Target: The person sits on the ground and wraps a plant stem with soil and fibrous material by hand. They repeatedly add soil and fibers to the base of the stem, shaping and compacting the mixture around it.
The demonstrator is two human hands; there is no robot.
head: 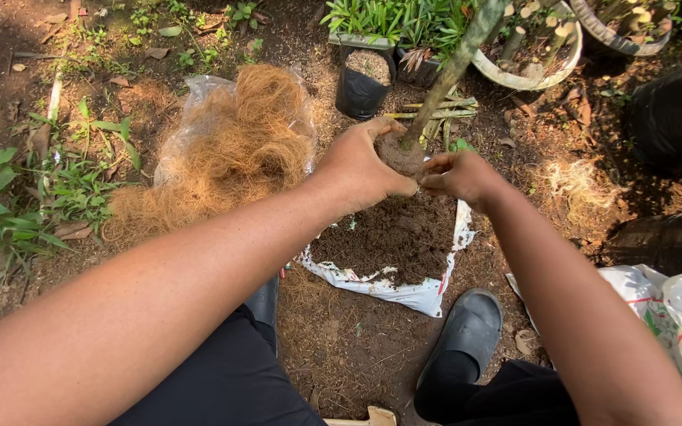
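Observation:
My left hand (361,167) is wrapped around a dark soil root ball (401,155) at the foot of a thin green plant stem (450,72) that leans up to the right. My right hand (458,175) presses against the same root ball from the right, fingers curled on it. Both hands hover over a white sack (404,293) lying open on the ground with a heap of dark soil (396,237) on it. A pile of brown coconut fibre (226,150) lies on a clear plastic bag to the left of my left hand.
A small black nursery bag (363,79) with soil stands behind the hands, beside potted green plants (392,17) and a white round pot (530,63). My black shoes (467,327) rest near the sack. Another white plastic bag (672,315) lies at right. Weeds (9,189) grow at left.

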